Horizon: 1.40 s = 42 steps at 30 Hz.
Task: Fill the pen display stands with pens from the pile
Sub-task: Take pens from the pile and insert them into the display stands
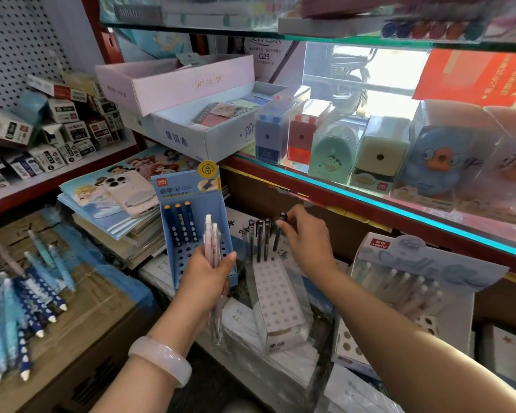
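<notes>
My left hand (206, 275) grips a small bunch of pale pink pens (211, 242), held upright in front of the blue display stand (173, 234), which holds three dark blue pens (181, 222) in its back row. My right hand (307, 236) pinches the cap of a black pen (280, 226) standing at the back of the white perforated stand (276, 296). Three more black pens (259, 236) stand beside it. A pile of blue pens (15, 305) lies on the cardboard box at the left.
A third stand (411, 281) with pale pens sits at the right. A phone (131, 192) rests on stacked notebooks behind the blue stand. The glass shelf edge (370, 201) with boxed sharpeners runs just above my right hand. Small boxes fill the left shelf.
</notes>
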Each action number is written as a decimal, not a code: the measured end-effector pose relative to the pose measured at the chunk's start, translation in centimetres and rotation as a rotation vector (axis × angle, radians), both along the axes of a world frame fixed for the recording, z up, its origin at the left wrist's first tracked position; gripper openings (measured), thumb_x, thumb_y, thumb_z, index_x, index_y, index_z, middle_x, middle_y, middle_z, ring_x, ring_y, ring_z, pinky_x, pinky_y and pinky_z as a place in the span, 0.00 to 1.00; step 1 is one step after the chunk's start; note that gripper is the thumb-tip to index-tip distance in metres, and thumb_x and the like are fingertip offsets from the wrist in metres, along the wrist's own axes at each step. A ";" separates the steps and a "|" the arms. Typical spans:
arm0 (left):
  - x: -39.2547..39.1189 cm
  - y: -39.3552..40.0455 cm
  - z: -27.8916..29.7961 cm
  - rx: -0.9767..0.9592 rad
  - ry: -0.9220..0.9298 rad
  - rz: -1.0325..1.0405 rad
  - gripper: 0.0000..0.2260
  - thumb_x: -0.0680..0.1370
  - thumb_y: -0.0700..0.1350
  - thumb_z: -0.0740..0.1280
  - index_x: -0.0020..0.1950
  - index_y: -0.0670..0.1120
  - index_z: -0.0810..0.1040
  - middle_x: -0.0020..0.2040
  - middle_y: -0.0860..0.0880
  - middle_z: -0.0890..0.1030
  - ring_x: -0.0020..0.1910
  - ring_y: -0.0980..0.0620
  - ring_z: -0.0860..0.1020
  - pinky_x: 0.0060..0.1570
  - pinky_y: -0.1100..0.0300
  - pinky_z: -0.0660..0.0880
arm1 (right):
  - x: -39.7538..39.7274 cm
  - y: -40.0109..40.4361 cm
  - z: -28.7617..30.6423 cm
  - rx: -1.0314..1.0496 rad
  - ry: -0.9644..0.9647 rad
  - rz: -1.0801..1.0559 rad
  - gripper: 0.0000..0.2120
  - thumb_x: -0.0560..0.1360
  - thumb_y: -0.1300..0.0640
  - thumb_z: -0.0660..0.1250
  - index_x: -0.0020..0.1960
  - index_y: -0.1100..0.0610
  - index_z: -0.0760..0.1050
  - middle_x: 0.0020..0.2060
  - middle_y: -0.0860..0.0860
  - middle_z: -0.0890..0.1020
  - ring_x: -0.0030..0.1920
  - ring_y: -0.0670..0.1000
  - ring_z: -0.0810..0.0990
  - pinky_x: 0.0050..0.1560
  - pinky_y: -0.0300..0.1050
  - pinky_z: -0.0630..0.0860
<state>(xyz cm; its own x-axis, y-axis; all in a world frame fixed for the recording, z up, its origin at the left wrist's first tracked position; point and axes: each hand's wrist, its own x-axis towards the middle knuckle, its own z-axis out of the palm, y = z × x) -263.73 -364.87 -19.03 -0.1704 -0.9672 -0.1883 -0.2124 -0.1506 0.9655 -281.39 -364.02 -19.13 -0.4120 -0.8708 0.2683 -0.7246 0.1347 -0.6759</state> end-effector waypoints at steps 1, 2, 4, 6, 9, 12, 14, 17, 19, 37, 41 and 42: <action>0.1 0.0 -0.1 0.014 0.017 -0.007 0.17 0.77 0.44 0.65 0.63 0.40 0.67 0.39 0.42 0.73 0.38 0.46 0.76 0.38 0.50 0.74 | 0.0 0.0 -0.1 0.007 0.012 -0.006 0.05 0.77 0.54 0.64 0.46 0.51 0.69 0.39 0.45 0.74 0.41 0.45 0.74 0.41 0.38 0.71; 0.1 0.0 -0.1 0.032 0.041 -0.016 0.15 0.77 0.44 0.65 0.62 0.40 0.68 0.36 0.46 0.72 0.35 0.50 0.73 0.35 0.55 0.72 | 0.0 0.0 -0.2 0.000 0.038 -0.015 0.05 0.77 0.53 0.65 0.46 0.51 0.69 0.39 0.45 0.73 0.41 0.44 0.73 0.40 0.37 0.69; 0.0 0.1 0.1 0.069 0.106 -0.030 0.09 0.78 0.42 0.65 0.56 0.42 0.70 0.34 0.48 0.71 0.31 0.53 0.71 0.31 0.59 0.70 | 0.0 -0.1 -0.5 -0.039 0.109 -0.031 0.05 0.76 0.53 0.66 0.46 0.53 0.72 0.43 0.44 0.70 0.45 0.43 0.69 0.42 0.36 0.65; -0.1 0.3 0.5 0.098 0.165 -0.045 0.04 0.77 0.42 0.65 0.49 0.44 0.70 0.31 0.48 0.73 0.28 0.53 0.73 0.27 0.61 0.71 | 0.1 -0.3 -0.9 -0.040 0.173 -0.030 0.06 0.75 0.53 0.67 0.48 0.55 0.75 0.47 0.44 0.66 0.49 0.43 0.65 0.45 0.37 0.64; -0.2 0.6 0.9 0.117 0.192 -0.081 0.05 0.77 0.44 0.66 0.44 0.45 0.71 0.26 0.50 0.73 0.21 0.56 0.70 0.21 0.64 0.68 | 0.1 -0.3 -1.7 0.034 0.222 -0.051 0.09 0.76 0.52 0.66 0.51 0.57 0.77 0.51 0.46 0.66 0.51 0.43 0.61 0.48 0.37 0.67; -0.2 0.9 1.1 0.096 0.181 -0.100 0.08 0.76 0.46 0.67 0.41 0.46 0.70 0.23 0.52 0.71 0.20 0.57 0.67 0.20 0.65 0.66 | 0.0 -0.3 -2.1 0.079 0.244 -0.072 0.11 0.76 0.51 0.65 0.52 0.58 0.77 0.55 0.49 0.68 0.52 0.43 0.61 0.53 0.37 0.69; -0.2 1.0 1.1 0.079 0.209 -0.117 0.09 0.76 0.47 0.65 0.41 0.46 0.69 0.24 0.52 0.69 0.21 0.57 0.67 0.20 0.65 0.65 | 0.1 -0.2 -1.7 0.110 0.242 -0.045 0.11 0.76 0.51 0.66 0.52 0.58 0.77 0.56 0.49 0.68 0.53 0.43 0.62 0.54 0.37 0.68; -0.3 1.1 1.3 0.079 0.240 -0.152 0.09 0.78 0.50 0.61 0.42 0.46 0.69 0.27 0.51 0.69 0.22 0.57 0.67 0.22 0.65 0.66 | 0.5 0.7 -0.7 0.058 0.115 -0.066 0.14 0.74 0.52 0.68 0.57 0.56 0.76 0.60 0.49 0.69 0.60 0.47 0.66 0.58 0.39 0.68; -0.4 1.1 1.6 0.092 0.267 -0.185 0.10 0.80 0.48 0.58 0.42 0.45 0.69 0.29 0.50 0.69 0.22 0.57 0.68 0.22 0.65 0.67 | 1.2 1.8 0.5 -0.021 -0.041 -0.070 0.13 0.75 0.51 0.67 0.57 0.54 0.76 0.57 0.48 0.72 0.60 0.47 0.69 0.58 0.39 0.69; -10.3 9.7 6.2 0.035 0.212 -0.511 0.13 0.81 0.50 0.56 0.49 0.45 0.76 0.37 0.48 0.80 0.37 0.51 0.81 0.39 0.58 0.79 | -6.9 15.9 9.3 -0.210 -0.728 0.093 0.04 0.77 0.58 0.65 0.48 0.58 0.76 0.39 0.51 0.82 0.38 0.45 0.82 0.42 0.38 0.79; -12.1 12.1 4.5 -0.015 0.065 -0.492 0.12 0.81 0.54 0.55 0.53 0.50 0.74 0.36 0.48 0.78 0.33 0.52 0.78 0.32 0.63 0.76 | -10.1 19.5 7.9 -0.278 -0.409 -0.074 0.05 0.77 0.61 0.65 0.43 0.53 0.73 0.36 0.51 0.82 0.34 0.42 0.81 0.37 0.35 0.79; -12.4 12.5 4.2 -0.021 0.032 -0.488 0.11 0.81 0.54 0.55 0.53 0.51 0.74 0.34 0.49 0.76 0.31 0.54 0.75 0.30 0.64 0.73 | -10.5 20.1 7.2 -0.274 -0.358 -0.106 0.07 0.77 0.61 0.65 0.41 0.52 0.72 0.35 0.50 0.81 0.33 0.43 0.81 0.37 0.37 0.79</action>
<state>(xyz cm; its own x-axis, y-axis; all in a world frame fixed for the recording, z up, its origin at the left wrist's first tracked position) -276.08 -352.35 -14.85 -0.6099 -0.7767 -0.1572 -0.2236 -0.0216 0.9744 -291.93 -343.92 -11.94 -0.6033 -0.7360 0.3071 -0.4309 -0.0232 -0.9021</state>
